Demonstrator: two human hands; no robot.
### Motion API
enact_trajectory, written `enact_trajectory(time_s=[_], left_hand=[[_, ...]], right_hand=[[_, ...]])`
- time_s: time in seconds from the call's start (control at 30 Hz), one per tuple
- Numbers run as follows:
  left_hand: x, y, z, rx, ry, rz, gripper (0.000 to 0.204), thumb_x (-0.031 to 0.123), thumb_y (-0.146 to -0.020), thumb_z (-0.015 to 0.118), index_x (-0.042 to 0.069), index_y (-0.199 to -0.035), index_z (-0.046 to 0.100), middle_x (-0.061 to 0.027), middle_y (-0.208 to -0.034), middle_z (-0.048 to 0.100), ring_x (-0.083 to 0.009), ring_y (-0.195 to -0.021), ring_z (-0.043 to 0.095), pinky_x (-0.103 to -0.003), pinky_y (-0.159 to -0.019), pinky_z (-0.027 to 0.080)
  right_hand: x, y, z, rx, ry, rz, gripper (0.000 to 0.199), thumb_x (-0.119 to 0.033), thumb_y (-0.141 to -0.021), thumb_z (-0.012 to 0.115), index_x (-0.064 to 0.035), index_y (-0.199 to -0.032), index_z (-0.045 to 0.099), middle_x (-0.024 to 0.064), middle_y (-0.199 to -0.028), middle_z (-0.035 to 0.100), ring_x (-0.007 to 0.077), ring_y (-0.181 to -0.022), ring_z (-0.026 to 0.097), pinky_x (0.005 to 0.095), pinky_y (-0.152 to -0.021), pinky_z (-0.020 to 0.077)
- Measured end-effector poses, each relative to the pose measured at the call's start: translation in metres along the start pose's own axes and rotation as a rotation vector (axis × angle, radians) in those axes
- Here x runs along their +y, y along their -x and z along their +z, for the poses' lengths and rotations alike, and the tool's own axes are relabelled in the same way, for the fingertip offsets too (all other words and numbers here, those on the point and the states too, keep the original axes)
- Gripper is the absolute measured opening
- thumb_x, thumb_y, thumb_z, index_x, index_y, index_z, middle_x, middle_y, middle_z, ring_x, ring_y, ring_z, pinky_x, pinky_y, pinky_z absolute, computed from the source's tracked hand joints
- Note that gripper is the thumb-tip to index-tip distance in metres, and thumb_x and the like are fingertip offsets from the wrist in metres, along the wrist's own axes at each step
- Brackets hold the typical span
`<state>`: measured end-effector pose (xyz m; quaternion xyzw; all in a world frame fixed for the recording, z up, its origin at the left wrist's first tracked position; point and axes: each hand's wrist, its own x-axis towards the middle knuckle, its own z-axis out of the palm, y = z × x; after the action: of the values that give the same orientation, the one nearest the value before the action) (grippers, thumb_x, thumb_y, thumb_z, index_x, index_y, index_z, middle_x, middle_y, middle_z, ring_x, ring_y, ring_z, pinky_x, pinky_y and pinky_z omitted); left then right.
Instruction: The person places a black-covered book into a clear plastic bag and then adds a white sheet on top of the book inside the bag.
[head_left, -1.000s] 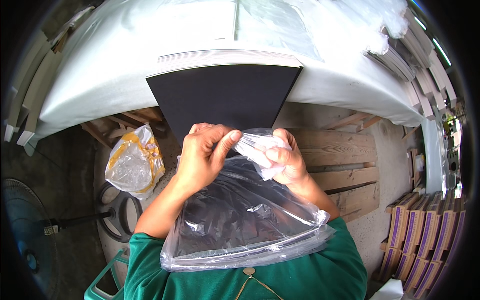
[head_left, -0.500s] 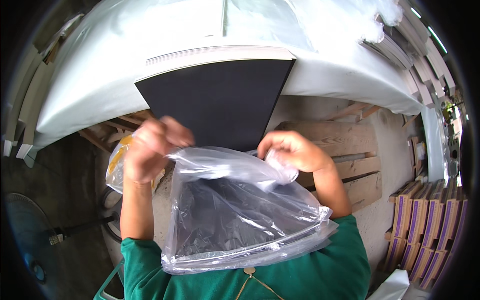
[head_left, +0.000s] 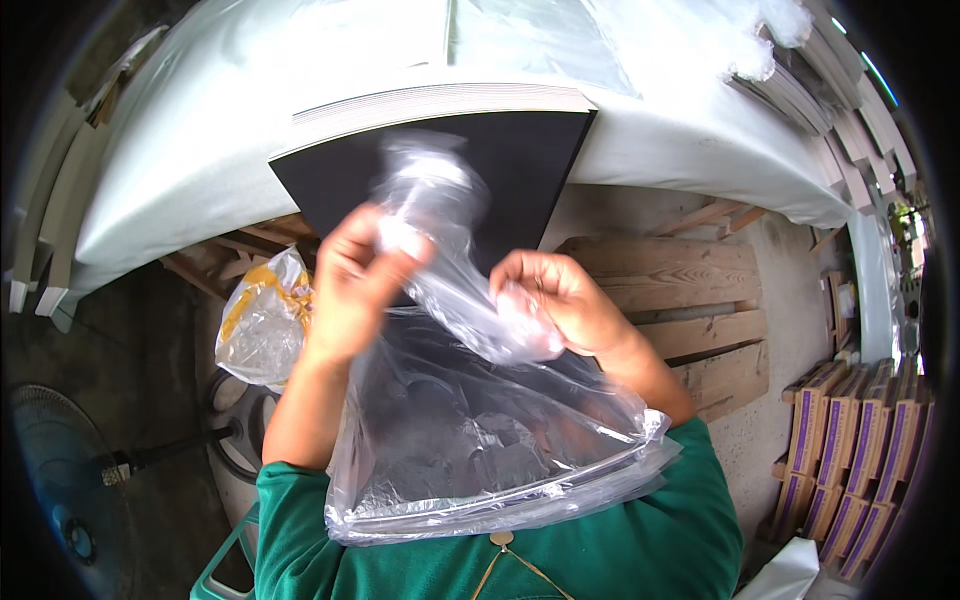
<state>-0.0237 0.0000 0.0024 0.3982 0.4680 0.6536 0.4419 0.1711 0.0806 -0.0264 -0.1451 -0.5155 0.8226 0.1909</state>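
A clear plastic bag (head_left: 450, 290), bunched and creased, is stretched between my two hands in front of my chest. My left hand (head_left: 365, 275) is closed around its upper part, where a loose end sticks up, blurred by motion. The fingers of my right hand (head_left: 545, 300) pinch the lower end into a wad. Below them, a pile of large clear plastic bags (head_left: 450, 450) lies flat across my lap. Just beyond my hands a stack of large black-faced sheets (head_left: 330, 195) with pale edges leans at the table; the raised bag covers part of it.
A table draped in white plastic (head_left: 180, 150) spans the far side. Wooden pallet boards (head_left: 680, 275) lie on the floor at right, with stacked brown cartons (head_left: 840, 450) beyond. At left are a yellow-and-clear plastic bag (head_left: 265, 325), a black pedestal fan (head_left: 70, 480) and a green stool (head_left: 225, 560).
My left hand has moved right and inward, lifting the plastic, which now bunches upright between both hands. My right hand has shifted slightly left and up. The pile on my lap stays put.
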Motion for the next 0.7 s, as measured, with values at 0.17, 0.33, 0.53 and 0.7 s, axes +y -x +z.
enact_trajectory(time_s=[0.17,0.33,0.53,0.7], left_hand=[[-0.013,-0.003,-0.021,0.082,0.082,-0.040,0.012,0.014,-0.082,0.057,0.011,-0.082,0.046,0.0059,-0.070,0.046,-0.0038,-0.059,0.040,-0.017,-0.058,0.035],[0.005,-0.004,-0.009,0.125,-0.901,0.924,0.087,0.062,-0.061,0.063,0.003,-0.119,0.039,-0.0142,-0.116,0.042,-0.0287,-0.108,0.040,-0.039,-0.090,0.030],[-0.003,0.010,-0.007,-0.185,-0.175,0.038,0.019,0.024,-0.079,0.061,0.008,-0.077,0.052,-0.0084,-0.086,0.058,-0.0221,-0.097,0.053,-0.037,-0.086,0.039],[0.008,0.018,-0.020,-0.812,-0.380,-0.423,0.026,0.019,-0.075,0.067,0.000,-0.090,0.058,-0.0029,-0.072,0.059,-0.0097,-0.066,0.052,-0.025,-0.062,0.043]], right_hand=[[-0.015,0.011,-0.015,-0.026,0.051,-0.021,0.017,-0.016,-0.087,0.051,0.0003,-0.090,0.055,-0.0005,-0.073,0.056,0.0032,-0.061,0.050,0.0175,-0.055,0.0414],[-0.015,0.002,-0.002,0.208,-0.068,-0.197,0.018,-0.018,-0.088,0.051,-0.0006,-0.092,0.053,0.0007,-0.072,0.053,0.0058,-0.058,0.052,0.0193,-0.049,0.0437],[-0.031,0.008,0.001,0.059,-0.049,0.054,0.019,-0.021,-0.087,0.052,-0.0015,-0.089,0.055,-0.0030,-0.061,0.049,0.0029,-0.054,0.046,0.0168,-0.045,0.0367],[-0.025,0.020,-0.025,0.076,-0.174,-0.203,0.014,-0.017,-0.087,0.049,-0.0053,-0.089,0.057,0.0001,-0.067,0.056,0.0042,-0.058,0.049,0.0187,-0.050,0.0409]])
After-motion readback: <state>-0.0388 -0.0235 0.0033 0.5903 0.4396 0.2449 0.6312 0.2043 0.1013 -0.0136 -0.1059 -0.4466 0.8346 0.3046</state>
